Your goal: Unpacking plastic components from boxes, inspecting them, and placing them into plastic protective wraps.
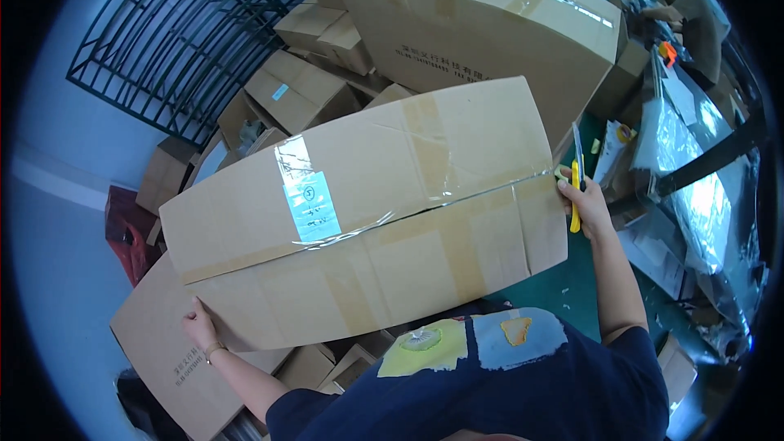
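big taped box (367,212): one, right in front, seam taped
left hand (198,328): flat, fingers spread on the box's near-left corner
right hand (581,202): at the box's right end, fist round one yellow cutter (575,196)
boxes behind it: loads, one huge carton (482,24)

Navy short-sleeved shirt with yellow and pale-blue patches.

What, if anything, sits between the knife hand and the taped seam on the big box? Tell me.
Nothing visible. The right hand holds the yellow utility knife right at the end of the taped seam on the large cardboard box. The left hand rests on the box's near left edge, clear of the seam.
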Motion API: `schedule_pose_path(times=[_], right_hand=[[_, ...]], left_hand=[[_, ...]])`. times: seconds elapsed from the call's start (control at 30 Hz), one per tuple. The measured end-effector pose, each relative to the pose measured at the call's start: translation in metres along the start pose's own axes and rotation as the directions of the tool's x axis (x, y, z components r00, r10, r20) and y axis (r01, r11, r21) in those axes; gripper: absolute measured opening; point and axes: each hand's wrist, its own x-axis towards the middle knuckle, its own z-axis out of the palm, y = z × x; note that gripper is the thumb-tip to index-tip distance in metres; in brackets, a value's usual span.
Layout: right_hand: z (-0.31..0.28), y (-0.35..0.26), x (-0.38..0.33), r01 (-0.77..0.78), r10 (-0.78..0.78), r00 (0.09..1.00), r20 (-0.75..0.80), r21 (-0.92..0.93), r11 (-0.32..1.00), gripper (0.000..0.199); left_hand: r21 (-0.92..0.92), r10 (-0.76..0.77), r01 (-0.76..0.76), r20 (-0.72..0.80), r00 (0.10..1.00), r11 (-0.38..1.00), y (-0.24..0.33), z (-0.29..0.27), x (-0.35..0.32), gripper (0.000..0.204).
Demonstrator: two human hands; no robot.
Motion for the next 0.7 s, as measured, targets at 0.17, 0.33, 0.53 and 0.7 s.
schedule_pose_path(times=[0.17, 0.33, 0.53, 0.7], right_hand=[[-0.009, 0.035, 0.004, -0.03, 0.034, 0.999, -0.026, 0.133, 0.991, 0.042], [-0.012, 0.076, -0.005, -0.076, 0.086, 0.994, -0.063, 0.146, 0.986, 0.041], [-0.008, 0.109, -0.004, -0.079, 0.134, 0.98, -0.145, 0.337, 0.938, 0.041], [-0.018, 0.149, -0.008, -0.103, 0.214, 0.95, -0.228, 0.415, 0.904, 0.035]], left_hand=[[-0.206, -0.012, 0.026, 0.07, 0.997, 0.978, -0.021, -0.008, -0.015, 0.058], [-0.088, 0.057, -0.052, 0.052, 0.997, 0.995, -0.041, -0.025, -0.039, 0.053], [-0.415, -0.107, 0.173, 0.176, 0.979, 0.894, -0.026, -0.036, -0.066, 0.043], [-0.573, -0.175, 0.294, 0.254, 0.951, 0.765, -0.012, -0.055, -0.1, 0.051]])
